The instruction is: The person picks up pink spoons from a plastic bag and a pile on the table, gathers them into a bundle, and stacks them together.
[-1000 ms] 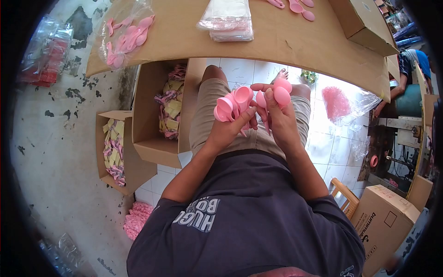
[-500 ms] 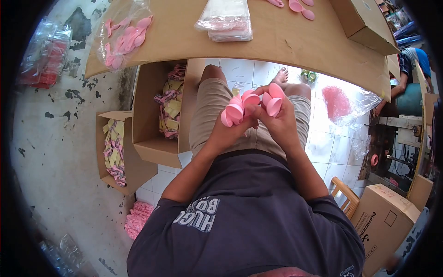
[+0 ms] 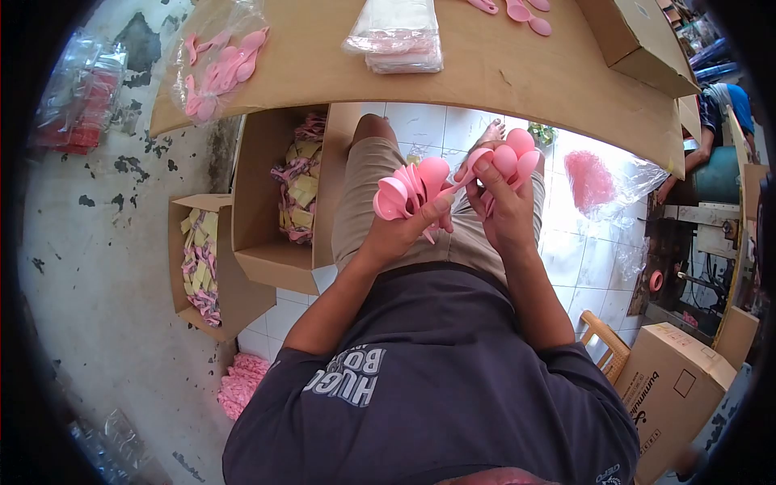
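Note:
Above my lap, my left hand (image 3: pixel 412 225) is closed around a bunch of pink plastic spoons (image 3: pixel 394 194), their bowls fanned out toward the table. My right hand (image 3: pixel 507 202) grips a second cluster of pink spoons (image 3: pixel 519 144) by the handles. One spoon between the two bunches has its bowl at the right fingers, and its handle reaches across to my left hand. Fingers and bowls hide most of the handles. More pink spoons (image 3: pixel 234 67) lie in a clear plastic bag at the table's left end, and a few loose ones (image 3: pixel 529 18) lie at its far edge.
Clear plastic bags (image 3: pixel 402 40) are stacked on the cardboard-covered table (image 3: pixel 323 61). Boxes of wrapped pink and yellow pieces (image 3: pixel 299 194) stand at left. An open carton (image 3: pixel 647 40) sits on the table's right. A co-worker's arm (image 3: pixel 707 137) shows at far right, above a sealed box (image 3: pixel 675 388).
My hands have moved apart, the right one shifting rightward with its spoons. The bowls now fan out more in both hands, and one spoon spans the gap.

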The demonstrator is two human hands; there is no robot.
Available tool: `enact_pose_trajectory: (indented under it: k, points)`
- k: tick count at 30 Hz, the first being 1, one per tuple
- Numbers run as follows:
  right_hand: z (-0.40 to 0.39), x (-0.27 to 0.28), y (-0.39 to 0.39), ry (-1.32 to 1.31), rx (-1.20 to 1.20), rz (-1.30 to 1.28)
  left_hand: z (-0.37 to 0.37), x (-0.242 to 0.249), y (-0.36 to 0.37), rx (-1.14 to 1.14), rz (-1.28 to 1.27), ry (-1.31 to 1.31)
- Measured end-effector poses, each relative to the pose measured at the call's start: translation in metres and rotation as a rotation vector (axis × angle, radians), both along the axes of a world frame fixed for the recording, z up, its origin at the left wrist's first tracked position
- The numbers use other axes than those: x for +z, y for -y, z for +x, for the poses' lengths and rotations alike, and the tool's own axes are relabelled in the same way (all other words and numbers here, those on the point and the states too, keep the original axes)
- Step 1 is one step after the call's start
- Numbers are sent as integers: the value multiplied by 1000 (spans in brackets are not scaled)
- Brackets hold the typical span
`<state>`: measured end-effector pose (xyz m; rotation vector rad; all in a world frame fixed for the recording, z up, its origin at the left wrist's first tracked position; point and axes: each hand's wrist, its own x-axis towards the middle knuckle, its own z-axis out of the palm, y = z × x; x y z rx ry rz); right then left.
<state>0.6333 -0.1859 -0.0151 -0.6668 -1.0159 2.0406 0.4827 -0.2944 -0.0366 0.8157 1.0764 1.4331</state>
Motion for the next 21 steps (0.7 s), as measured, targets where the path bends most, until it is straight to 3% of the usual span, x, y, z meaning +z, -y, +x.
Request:
enact_pose_trajectory:
  k: [11, 16, 21]
  points:
    - [-7, -19, 2, -91, -89, -37, 5, 5, -2, -69, 4, 62]
    - [-6, -7, 1, -164, -149, -226, 6, 4, -2, -59, -53, 18]
    - [8, -16, -14, -187, -66, -237, 2, 2, -3, -38, -104, 24]
